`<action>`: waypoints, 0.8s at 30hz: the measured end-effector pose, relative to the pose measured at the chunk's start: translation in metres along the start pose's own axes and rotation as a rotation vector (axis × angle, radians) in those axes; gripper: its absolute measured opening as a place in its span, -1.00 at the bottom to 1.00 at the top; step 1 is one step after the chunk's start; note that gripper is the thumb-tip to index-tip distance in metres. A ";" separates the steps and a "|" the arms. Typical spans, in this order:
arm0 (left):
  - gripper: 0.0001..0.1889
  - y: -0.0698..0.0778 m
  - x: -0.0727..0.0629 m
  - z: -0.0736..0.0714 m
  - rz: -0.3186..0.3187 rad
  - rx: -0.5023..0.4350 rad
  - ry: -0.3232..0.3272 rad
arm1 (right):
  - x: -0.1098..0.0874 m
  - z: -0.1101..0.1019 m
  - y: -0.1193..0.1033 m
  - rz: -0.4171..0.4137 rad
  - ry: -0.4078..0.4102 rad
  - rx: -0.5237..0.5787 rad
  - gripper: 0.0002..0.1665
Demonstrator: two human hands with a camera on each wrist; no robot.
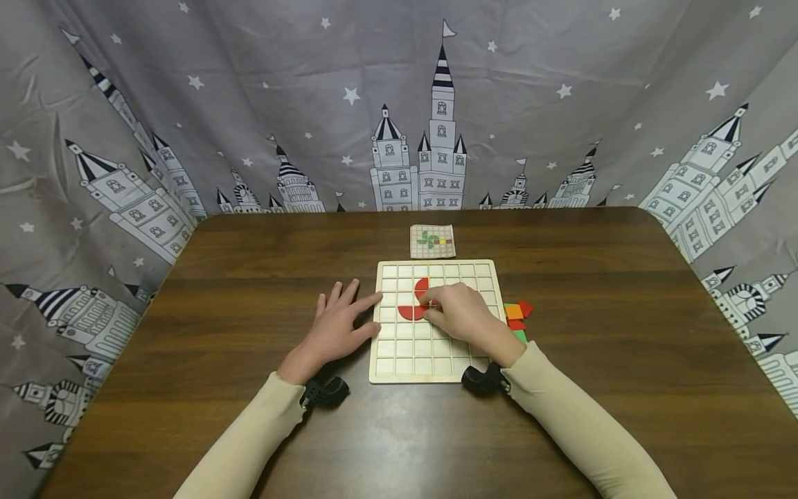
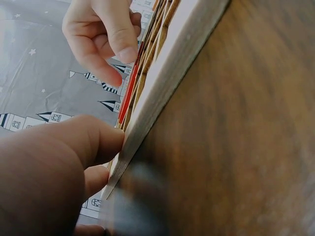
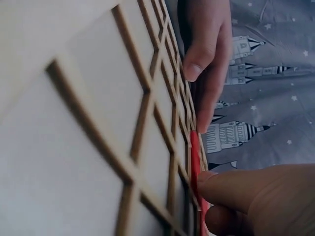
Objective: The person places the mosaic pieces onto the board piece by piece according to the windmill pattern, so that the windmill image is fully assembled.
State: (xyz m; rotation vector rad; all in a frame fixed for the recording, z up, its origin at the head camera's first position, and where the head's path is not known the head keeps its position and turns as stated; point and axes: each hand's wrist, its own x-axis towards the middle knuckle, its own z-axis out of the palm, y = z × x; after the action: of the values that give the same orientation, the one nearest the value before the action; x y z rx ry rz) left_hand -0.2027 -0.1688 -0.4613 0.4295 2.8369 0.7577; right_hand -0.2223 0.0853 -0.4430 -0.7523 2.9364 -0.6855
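Observation:
A pale wooden grid board (image 1: 393, 350) lies flat on the table, with rounded red pieces set in it. One red piece (image 1: 410, 313), straight on top and curved below, lies left of centre; another red piece (image 1: 421, 284) sits just above. My right hand (image 1: 464, 315) reaches over the board, thumb and index fingertips touching the red pieces, with a gap between them in the left wrist view. It partly hides both pieces. At the board's left edge, my left hand (image 1: 339, 324) rests with spread fingers, its index finger and thumb touching the rim.
Right of the board lies a small pile of coloured pieces, with an orange square (image 1: 514, 312), red pieces (image 1: 526, 308) and a green piece (image 1: 520, 335). A pattern card (image 1: 424, 251) lies behind the board. A grey castle-print curtain (image 1: 280, 83) hangs beyond the brown table (image 1: 249, 256).

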 end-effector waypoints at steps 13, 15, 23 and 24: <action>-0.37 0.000 0.000 0.001 0.006 0.004 0.008 | -0.019 -0.032 0.018 0.043 0.062 0.024 -0.78; -0.37 -0.001 0.000 0.001 0.006 0.002 0.009 | -0.024 -0.036 0.024 0.062 0.071 0.024 -0.76; -0.38 -0.002 0.000 0.002 0.018 -0.010 0.018 | -0.046 -0.053 0.050 0.130 0.105 0.034 -0.71; -0.38 -0.002 0.000 0.002 0.019 -0.012 0.017 | -0.049 -0.055 0.053 0.134 0.112 0.035 -0.71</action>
State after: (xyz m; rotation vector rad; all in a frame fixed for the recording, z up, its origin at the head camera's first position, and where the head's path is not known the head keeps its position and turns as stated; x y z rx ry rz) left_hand -0.2027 -0.1697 -0.4636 0.4512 2.8468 0.7851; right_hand -0.2105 0.1721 -0.4197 -0.5242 3.0306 -0.7888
